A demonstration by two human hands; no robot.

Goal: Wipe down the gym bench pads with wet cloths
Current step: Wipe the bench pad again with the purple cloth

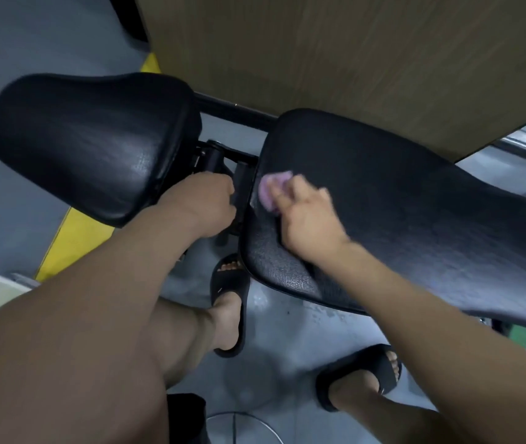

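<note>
Looking straight down over the bench [239,114], with two black padded sections in view: the seat pad [88,145] off to the left and the long back pad [399,219] running away to the right, with a gap of bare frame between them. The action is right at that gap.

The right hand [309,219] is down on the near end of the back pad, fingers spread out fairly straight and pressing a small bunched pink cloth [268,191] against the vinyl, close to the pad's edge. The hand is blurred with motion, and the cloth peeks out past the fingertips on the side towards the gap.

The left hand [204,203] is in the gap itself, fingers curled tight round a black metal bracket [242,184] of the frame, with the wrist lying just beside the seat pad's rim.

The vinyl next to the right wrist shines as if wet.

Below the pads is a grey floor [287,331] with the person's feet in black slides: the left slide [229,290] is tucked under the back pad's corner, while the right slide [367,368] sits further out. A yellow floor stripe [76,232] runs beneath the seat pad, and a wood-grain panel [351,59] fills the top of the view.
</note>
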